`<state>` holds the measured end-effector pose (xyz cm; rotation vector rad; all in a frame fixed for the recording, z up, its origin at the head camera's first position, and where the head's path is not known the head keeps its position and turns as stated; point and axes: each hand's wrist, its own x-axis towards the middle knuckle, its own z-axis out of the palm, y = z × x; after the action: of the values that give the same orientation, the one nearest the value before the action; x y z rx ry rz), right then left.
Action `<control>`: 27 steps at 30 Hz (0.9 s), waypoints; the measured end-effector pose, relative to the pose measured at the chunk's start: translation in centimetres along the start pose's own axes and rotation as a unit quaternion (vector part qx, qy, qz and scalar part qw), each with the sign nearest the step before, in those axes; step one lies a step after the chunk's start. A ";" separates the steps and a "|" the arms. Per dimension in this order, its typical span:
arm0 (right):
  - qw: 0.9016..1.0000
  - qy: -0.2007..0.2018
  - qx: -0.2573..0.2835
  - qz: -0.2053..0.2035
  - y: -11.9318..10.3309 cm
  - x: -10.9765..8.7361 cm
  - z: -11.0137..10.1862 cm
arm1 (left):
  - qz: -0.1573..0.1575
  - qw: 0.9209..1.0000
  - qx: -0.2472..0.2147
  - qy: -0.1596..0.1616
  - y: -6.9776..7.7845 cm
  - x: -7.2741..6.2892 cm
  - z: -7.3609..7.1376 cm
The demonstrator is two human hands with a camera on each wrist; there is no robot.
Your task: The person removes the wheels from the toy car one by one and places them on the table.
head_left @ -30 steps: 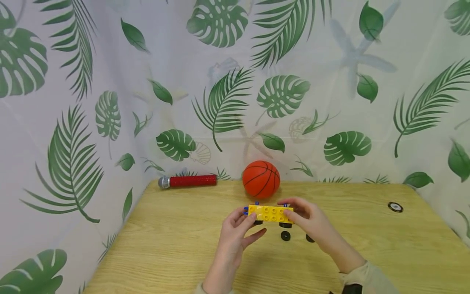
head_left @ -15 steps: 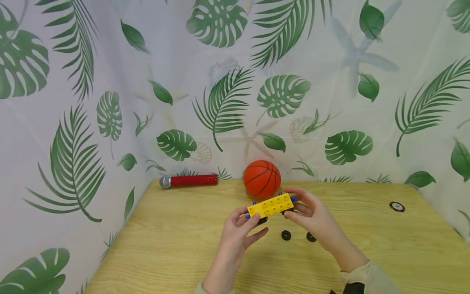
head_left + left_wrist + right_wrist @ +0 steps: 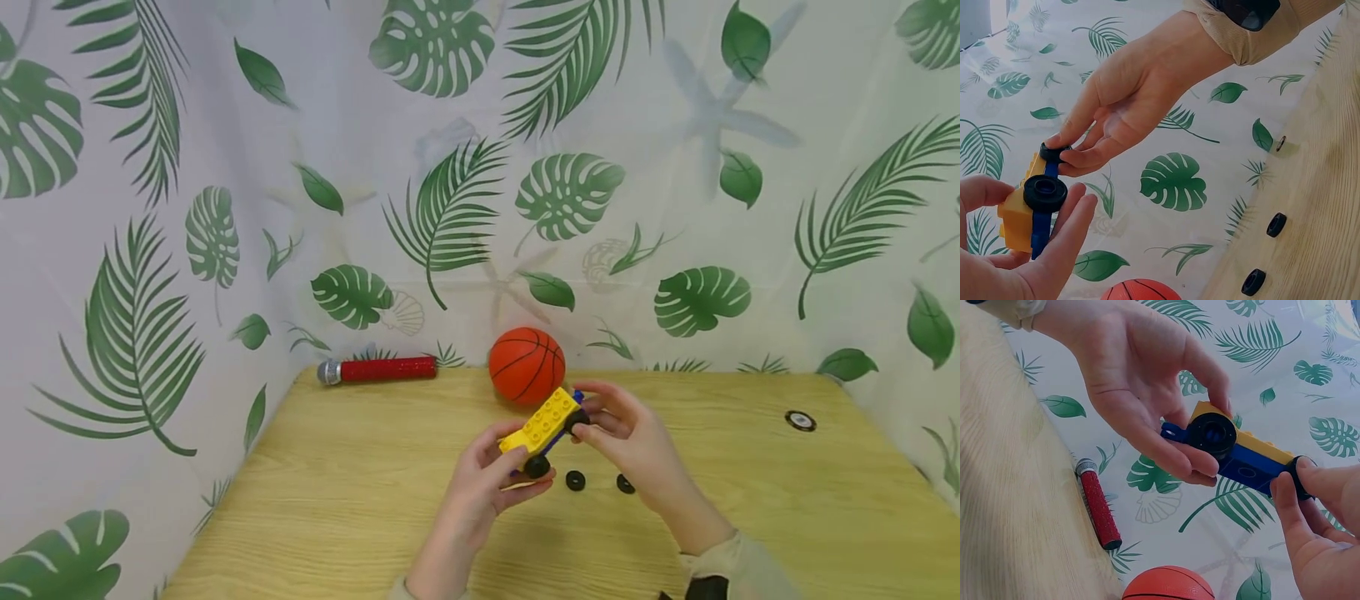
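A toy car (image 3: 548, 419) built of a yellow studded block on a blue base is held up over the table, tilted with its right end higher. My left hand (image 3: 480, 477) grips its lower left end, thumb on the yellow block. At the raised end, my right hand (image 3: 633, 433) pinches a black wheel (image 3: 1054, 153) between thumb and fingers. Another black wheel (image 3: 1212, 435) sits on the side near the left hand, with a blue hook beside it. Two loose black tyres, one left (image 3: 575, 481) and one right (image 3: 626, 483), lie on the table below.
An orange basketball (image 3: 527, 366) rests at the back of the wooden table (image 3: 337, 500), behind the car. To its left lies a red toy microphone (image 3: 378, 370). A round black-and-white disc (image 3: 801, 421) is at the right. A leaf-patterned cloth (image 3: 450, 208) hangs behind.
The car has swung from nearly level to a steep tilt, its right end up and its wheeled side turned into view. The right hand has shifted to the wheel at that end.
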<state>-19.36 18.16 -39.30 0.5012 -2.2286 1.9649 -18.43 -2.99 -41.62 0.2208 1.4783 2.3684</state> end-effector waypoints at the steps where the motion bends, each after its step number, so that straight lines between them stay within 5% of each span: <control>1: 1.000 0.001 -0.005 -0.001 -0.1 0.1 0.0 | -0.001 1.000 0.000 -0.004 0.0 0.0 0.0; 17: 1.000 0.005 -0.014 -0.015 -0.8 0.8 -0.1 | 0.008 0.999 0.049 0.021 0.2 1.0 0.8; 27: 1.000 -0.009 0.000 -0.009 0.3 0.6 1.1 | -0.004 0.993 0.098 0.070 -0.1 0.8 0.2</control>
<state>-19.89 17.01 -39.58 0.5390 -2.2265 1.9585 -19.06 -2.48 -41.70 0.0979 1.7758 2.2722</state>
